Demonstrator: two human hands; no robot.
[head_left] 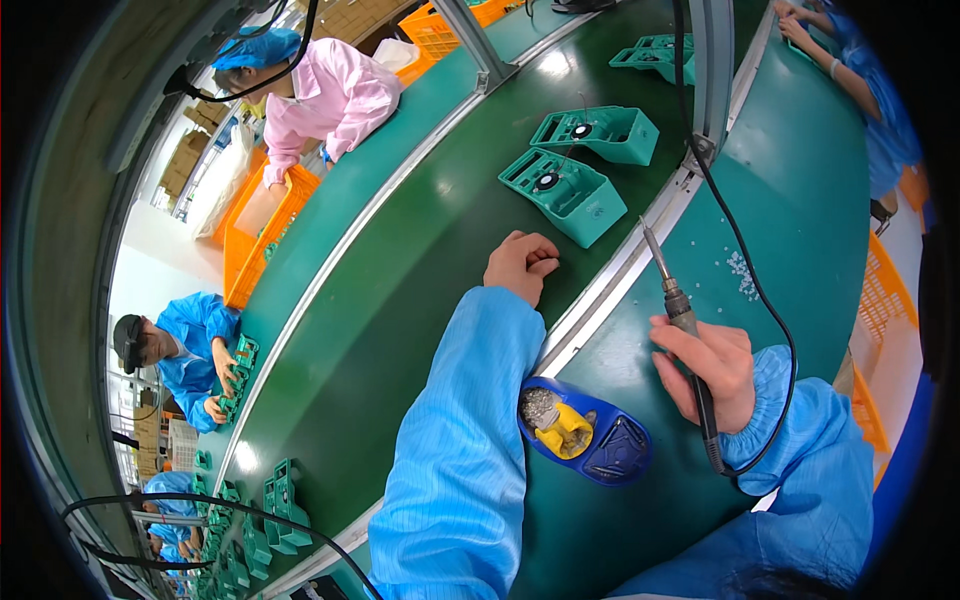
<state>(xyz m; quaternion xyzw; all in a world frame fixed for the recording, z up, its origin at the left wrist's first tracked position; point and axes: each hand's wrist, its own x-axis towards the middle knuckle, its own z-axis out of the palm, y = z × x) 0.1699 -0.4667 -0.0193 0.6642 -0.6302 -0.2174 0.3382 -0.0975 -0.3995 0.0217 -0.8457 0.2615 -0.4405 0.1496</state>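
My right hand grips a soldering iron by its dark handle, with the bare metal tip pointing up and to the left. Over the dark green belt, my left hand has its fingers curled in; whether anything is inside them is hidden. Just beyond it lies a green plastic housing with an open box end and a round black part with a pale centre. A second green housing of the same form lies behind, with thin wires rising from it. Between my forearms rests a blue soldering-iron stand with a yellow insert.
A metal post rises from the pale rail right of the belt. The iron's black cable loops past my right wrist. Small white bits lie scattered on the right bench. Co-workers sit across the belt, near orange crates.
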